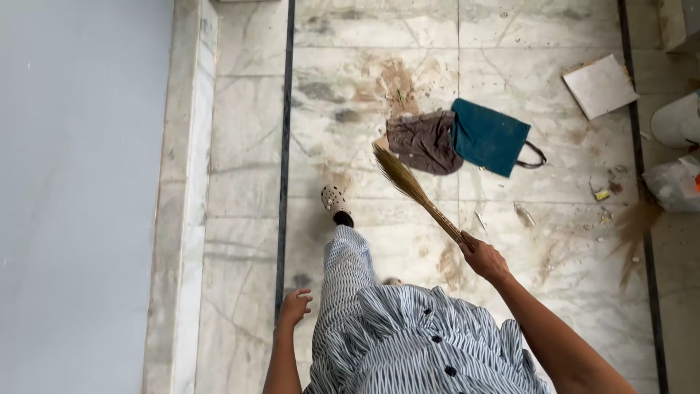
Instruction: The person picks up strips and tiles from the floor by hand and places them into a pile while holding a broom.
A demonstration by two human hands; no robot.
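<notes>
Right hand (483,257) grips broom (408,184), brown cloth (425,141) ahead — perhaps touching

Right hand (483,257) around broom (415,191), bristles beside brown cloth (424,142)

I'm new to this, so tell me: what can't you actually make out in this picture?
Head view only:
- Bucket: cut off by the right edge.
- Plastic bag: cut off there too, contents unclear.
- Broom handle end: hidden inside the right hand.
- Second foot: hidden by the striped dress.
- Floor scraps: too small.
</notes>
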